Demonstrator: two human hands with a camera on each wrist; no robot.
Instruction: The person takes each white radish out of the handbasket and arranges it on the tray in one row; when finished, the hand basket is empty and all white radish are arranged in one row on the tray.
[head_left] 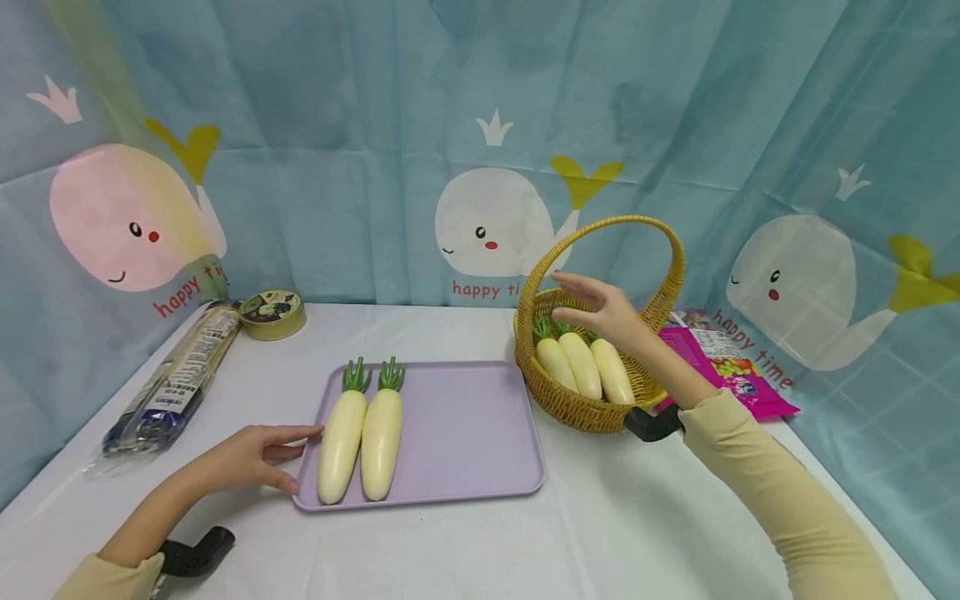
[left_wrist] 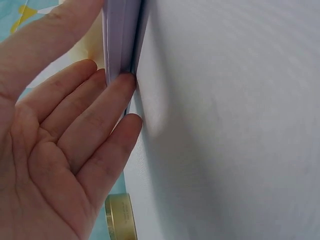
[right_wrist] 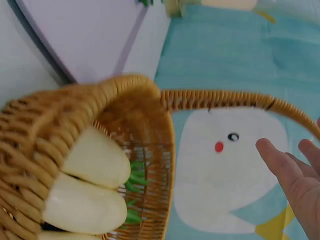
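Two white radishes with green stem tops lie side by side on the left part of a lilac tray. My left hand is at the tray's left edge, fingers extended; in the left wrist view its fingertips touch the tray's rim. Over at the right, my right hand hovers above a wicker basket, within the arch of its tall handle. Nothing is between its parted thumb and fingers. Three more white radishes rest in the basket, green tops towards the back.
A long clear packet with dark contents lies at the left, beside a round gold tin. Bright pink packets lie right of the basket. Behind the white table hangs a blue curtain with whale prints.
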